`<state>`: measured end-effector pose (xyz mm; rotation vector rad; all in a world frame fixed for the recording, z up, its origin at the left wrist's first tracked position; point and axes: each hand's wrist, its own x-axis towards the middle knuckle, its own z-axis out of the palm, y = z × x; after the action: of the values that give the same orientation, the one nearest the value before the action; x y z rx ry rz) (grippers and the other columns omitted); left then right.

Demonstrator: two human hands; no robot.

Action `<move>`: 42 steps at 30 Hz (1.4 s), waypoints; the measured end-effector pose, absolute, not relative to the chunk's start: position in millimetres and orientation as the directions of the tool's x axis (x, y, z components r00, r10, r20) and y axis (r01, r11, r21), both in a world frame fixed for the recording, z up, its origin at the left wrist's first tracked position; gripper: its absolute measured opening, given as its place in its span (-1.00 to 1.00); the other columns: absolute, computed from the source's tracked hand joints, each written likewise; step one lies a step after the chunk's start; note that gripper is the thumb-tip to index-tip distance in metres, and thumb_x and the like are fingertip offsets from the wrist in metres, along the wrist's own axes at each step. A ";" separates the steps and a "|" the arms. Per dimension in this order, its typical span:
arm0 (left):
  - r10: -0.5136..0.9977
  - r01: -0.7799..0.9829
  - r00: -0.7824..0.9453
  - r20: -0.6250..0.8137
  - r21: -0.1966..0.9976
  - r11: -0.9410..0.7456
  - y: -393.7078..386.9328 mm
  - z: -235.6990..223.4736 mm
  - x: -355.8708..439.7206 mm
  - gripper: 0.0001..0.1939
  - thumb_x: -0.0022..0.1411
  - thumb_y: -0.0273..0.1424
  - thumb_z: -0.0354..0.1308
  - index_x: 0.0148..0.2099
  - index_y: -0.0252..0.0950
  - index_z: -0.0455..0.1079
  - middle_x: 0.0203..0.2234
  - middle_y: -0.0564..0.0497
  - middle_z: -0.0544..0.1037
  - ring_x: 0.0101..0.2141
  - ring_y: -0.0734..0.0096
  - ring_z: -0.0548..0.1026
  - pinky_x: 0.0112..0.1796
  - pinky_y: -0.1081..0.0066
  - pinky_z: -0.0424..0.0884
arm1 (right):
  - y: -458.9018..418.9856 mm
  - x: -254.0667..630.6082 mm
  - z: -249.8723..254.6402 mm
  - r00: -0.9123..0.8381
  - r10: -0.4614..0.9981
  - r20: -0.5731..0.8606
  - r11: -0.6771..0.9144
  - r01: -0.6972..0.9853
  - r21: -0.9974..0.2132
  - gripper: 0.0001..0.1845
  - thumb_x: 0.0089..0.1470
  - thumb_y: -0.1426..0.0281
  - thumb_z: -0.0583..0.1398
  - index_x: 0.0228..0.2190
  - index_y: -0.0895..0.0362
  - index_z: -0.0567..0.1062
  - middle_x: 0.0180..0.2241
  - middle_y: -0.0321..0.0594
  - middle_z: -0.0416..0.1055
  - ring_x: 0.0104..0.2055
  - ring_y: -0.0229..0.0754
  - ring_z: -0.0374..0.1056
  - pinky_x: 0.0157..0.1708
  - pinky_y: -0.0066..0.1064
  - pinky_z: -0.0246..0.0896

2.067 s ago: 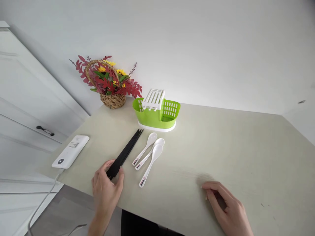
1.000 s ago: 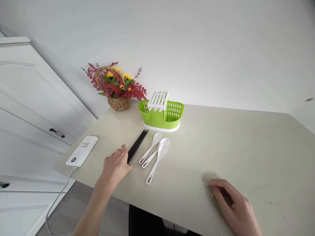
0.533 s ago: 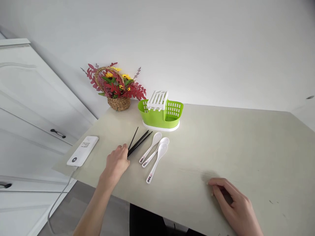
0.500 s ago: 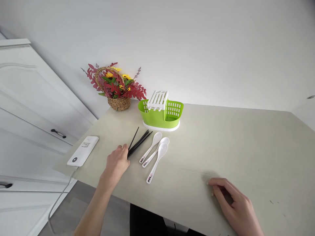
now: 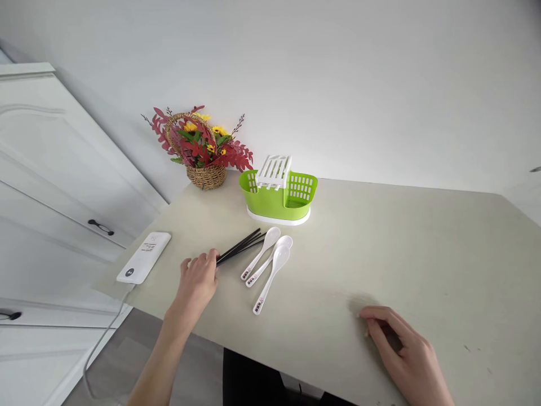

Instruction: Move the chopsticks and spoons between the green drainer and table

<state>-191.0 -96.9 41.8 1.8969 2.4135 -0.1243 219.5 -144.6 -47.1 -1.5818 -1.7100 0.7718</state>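
Note:
Near the table's left front, my left hand is closed round the near ends of several black chopsticks. Their far ends fan out to the right, reaching the leftmost spoon's bowl; whether they touch it I cannot tell. Three white spoons lie just right of the chopsticks, two of them overlapping. Behind the spoons stands a green cutlery basket with a white slatted top and white base. My right hand rests on the table at the front right, thumb and fingers curled together with nothing seen in them.
A wicker basket of red leaves and yellow flowers stands at the back left. At the left edge lies a white power bank with a cable hanging down. White cabinets flank the table; a wall is behind it.
A chopstick that stuck out to the left has come in with the others, and the bundle now slants further right towards the spoons. My right hand stays put.

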 end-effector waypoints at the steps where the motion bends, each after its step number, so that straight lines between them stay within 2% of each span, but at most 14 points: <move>1: 0.967 0.972 -0.231 -0.104 0.005 0.233 -98.1 41.0 -192.0 -0.63 0.34 -0.54 -0.09 0.09 -0.28 0.41 -0.13 -0.22 0.62 -0.12 0.07 0.60 0.07 0.07 0.38 | -143.6 220.9 -48.7 -0.045 0.995 0.084 0.094 0.603 -0.792 -0.68 0.29 0.08 0.18 -0.18 0.00 0.62 -0.17 -0.16 0.63 -0.36 -0.17 0.54 -0.54 -0.53 0.38; 3: 0.970 0.972 -0.228 -0.086 0.038 0.232 -100.8 39.8 -193.2 -0.66 0.43 -0.47 -0.12 0.13 -0.29 0.38 -0.11 -0.23 0.60 -0.17 0.07 0.60 -0.12 0.18 0.46 | -142.1 223.3 -51.1 -0.050 0.995 0.087 0.099 0.615 -0.782 -0.68 0.30 0.08 0.17 -0.17 -0.02 0.62 -0.17 -0.19 0.63 -0.35 -0.19 0.55 -0.50 -0.54 0.40; 5: 0.969 0.970 -0.240 -0.054 0.034 0.242 -104.0 37.7 -193.6 -0.66 0.47 -0.43 -0.14 0.15 -0.32 0.36 -0.11 -0.24 0.57 -0.23 0.08 0.61 -0.23 0.23 0.45 | -141.7 224.6 -51.9 -0.054 0.995 0.089 0.103 0.622 -0.776 -0.69 0.30 0.09 0.17 -0.17 -0.02 0.62 -0.16 -0.21 0.63 -0.35 -0.21 0.55 -0.48 -0.55 0.42; 9: 0.963 0.963 -0.268 -0.005 -0.003 0.268 -112.1 30.0 -195.2 -0.63 0.53 -0.39 -0.22 0.18 -0.34 0.32 -0.05 -0.27 0.55 -0.25 0.11 0.61 -0.33 0.27 0.42 | -142.8 224.9 -51.2 -0.058 0.994 0.089 0.105 0.627 -0.772 -0.69 0.31 0.10 0.17 -0.18 -0.01 0.62 -0.16 -0.20 0.63 -0.33 -0.21 0.56 -0.46 -0.56 0.43; 12: 0.955 0.955 -0.295 0.035 0.019 0.295 -119.8 26.5 -195.4 -0.61 0.55 -0.31 -0.26 0.17 -0.32 0.31 0.00 -0.24 0.57 -0.22 0.10 0.62 -0.35 0.28 0.39 | -143.4 224.3 -51.6 -0.057 0.995 0.081 0.098 0.636 -0.765 -0.70 0.31 0.10 0.16 -0.17 -0.02 0.62 -0.15 -0.20 0.62 -0.33 -0.21 0.56 -0.50 -0.57 0.40; 15: 0.945 0.944 -0.319 0.074 0.118 0.310 -127.8 29.7 -189.5 -0.61 0.56 -0.22 -0.27 0.08 -0.26 0.33 -0.08 -0.15 0.61 -0.24 0.12 0.62 -0.36 0.30 0.37 | -143.2 224.0 -52.4 -0.053 0.995 0.082 0.097 0.646 -0.757 -0.70 0.32 0.11 0.16 -0.17 -0.01 0.61 -0.14 -0.19 0.62 -0.32 -0.21 0.55 -0.49 -0.57 0.41; 18: 0.949 0.922 -0.304 0.079 0.276 0.272 -133.8 38.0 -172.8 -0.58 0.55 -0.12 -0.27 -0.05 -0.20 0.34 -0.27 -0.07 0.62 -0.33 0.17 0.61 -0.37 0.33 0.37 | -142.9 224.6 -52.6 -0.057 0.994 0.090 0.105 0.651 -0.752 -0.71 0.32 0.12 0.16 -0.16 -0.02 0.60 -0.15 -0.21 0.62 -0.33 -0.22 0.55 -0.43 -0.57 0.43; 21: 0.976 0.881 -0.217 0.004 0.431 0.194 -135.8 45.4 -145.0 -0.56 0.56 -0.06 -0.27 -0.15 -0.17 0.31 -0.42 0.02 0.56 -0.44 0.24 0.55 -0.41 0.35 0.34 | -142.5 225.5 -52.5 -0.062 0.994 0.085 0.105 0.650 -0.753 -0.70 0.32 0.10 0.16 -0.13 -0.02 0.60 -0.16 -0.22 0.62 -0.35 -0.23 0.54 -0.45 -0.57 0.42; 24: 0.996 0.860 -0.067 -0.054 0.503 0.085 -134.1 45.9 -111.2 -0.58 0.58 -0.08 -0.26 -0.14 -0.17 0.31 -0.45 0.06 0.54 -0.46 0.28 0.54 -0.41 0.37 0.31 | -142.3 225.7 -52.7 -0.063 0.994 0.090 0.109 0.648 -0.753 -0.69 0.33 0.09 0.16 -0.12 -0.03 0.60 -0.15 -0.21 0.62 -0.33 -0.22 0.55 -0.45 -0.57 0.42; 30: 0.991 0.888 0.122 -0.059 0.453 -0.082 -128.3 29.7 -52.3 -0.74 0.60 -0.23 -0.16 -0.08 -0.19 0.30 -0.31 0.04 0.61 -0.36 0.25 0.60 -0.37 0.34 0.31 | -142.2 223.8 -52.4 -0.065 0.993 0.097 0.116 0.632 -0.766 -0.71 0.34 0.11 0.15 -0.16 -0.03 0.60 -0.14 -0.21 0.61 -0.32 -0.21 0.54 -0.44 -0.55 0.42; 37: 0.989 0.948 0.130 -0.072 0.301 -0.103 -121.7 11.7 -17.2 -0.85 0.57 -0.36 -0.07 -0.02 -0.25 0.31 -0.25 0.01 0.62 -0.37 0.22 0.63 -0.47 0.30 0.25 | -142.2 221.7 -47.9 -0.057 0.995 0.087 0.104 0.605 -0.789 -0.71 0.34 0.13 0.15 -0.17 -0.01 0.60 -0.13 -0.18 0.62 -0.32 -0.20 0.54 -0.45 -0.53 0.41; 42: 0.991 0.964 0.124 -0.056 0.243 -0.107 -117.3 9.1 -9.3 -0.91 0.53 -0.43 0.02 -0.06 -0.27 0.34 -0.32 0.01 0.61 -0.39 0.20 0.65 -0.50 0.30 0.27 | -140.3 220.2 -46.6 -0.063 0.993 0.097 0.115 0.597 -0.794 -0.72 0.33 0.14 0.15 -0.17 0.00 0.61 -0.16 -0.18 0.62 -0.34 -0.20 0.53 -0.46 -0.53 0.40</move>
<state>-9.3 -117.3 9.1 2.1784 1.9370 0.1766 220.2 -140.3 -46.6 -1.5547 -1.7387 0.7685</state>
